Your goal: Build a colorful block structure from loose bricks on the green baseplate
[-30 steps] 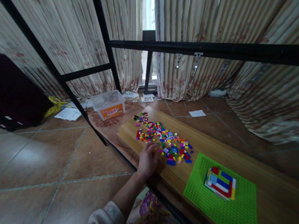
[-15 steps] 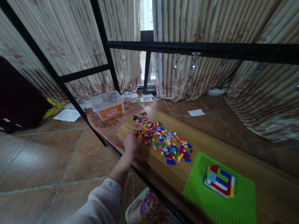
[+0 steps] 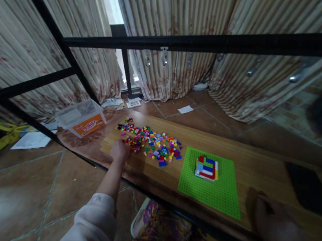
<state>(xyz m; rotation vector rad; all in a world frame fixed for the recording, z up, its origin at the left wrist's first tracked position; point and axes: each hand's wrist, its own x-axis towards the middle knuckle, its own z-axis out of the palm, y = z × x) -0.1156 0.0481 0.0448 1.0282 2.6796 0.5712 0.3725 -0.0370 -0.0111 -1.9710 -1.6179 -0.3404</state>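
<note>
My left hand [image 3: 120, 151] rests at the near left edge of a pile of small coloured building bricks [image 3: 147, 136], fingers closed and bent down; what they pinch, if anything, is hidden. On the wooden tabletop [image 3: 153, 178], a green studded baseplate [image 3: 207, 197] lies right of the pile. A low square build of red, blue, white and yellow bricks [image 3: 207, 169] stands on its far half. My right hand [image 3: 276, 226], dim and slightly blurred, is right of the baseplate with curled fingers, apart from it. Whether it holds anything is not visible.
A clear plastic tub [image 3: 81, 118] with an orange label stands beyond the table's left end. A dark flat object [image 3: 312, 189] lies at the right. Black metal bars [image 3: 201, 42] run in front of striped curtains [image 3: 189, 13]. Papers [image 3: 185, 109] lie on the tiled floor.
The view has swung right, bringing my right hand and the dark flat object into sight. My left hand stays beside the brick pile.
</note>
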